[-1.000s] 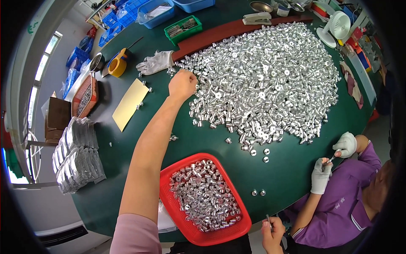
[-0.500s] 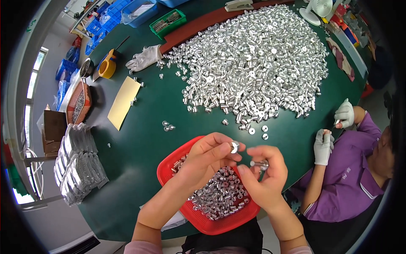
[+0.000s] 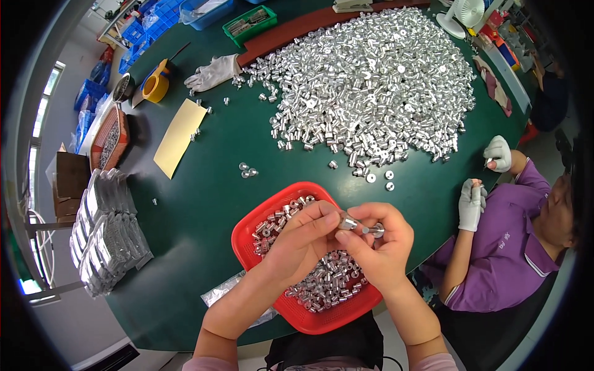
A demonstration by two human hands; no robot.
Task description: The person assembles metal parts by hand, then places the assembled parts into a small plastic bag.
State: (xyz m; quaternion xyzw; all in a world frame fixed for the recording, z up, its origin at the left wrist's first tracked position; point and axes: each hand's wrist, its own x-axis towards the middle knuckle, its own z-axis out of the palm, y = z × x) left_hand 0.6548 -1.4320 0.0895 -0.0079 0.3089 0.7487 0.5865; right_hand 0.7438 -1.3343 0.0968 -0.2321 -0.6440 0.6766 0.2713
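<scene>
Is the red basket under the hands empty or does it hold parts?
Holds parts: the red basket has small silver metal pieces piled across its bottom.

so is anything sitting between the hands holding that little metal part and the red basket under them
Nothing visible does. Both hands, left hand and right hand, hold the small metal part in their fingers directly over the red basket, which holds only more metal parts. Their height above it is not clear.
</scene>
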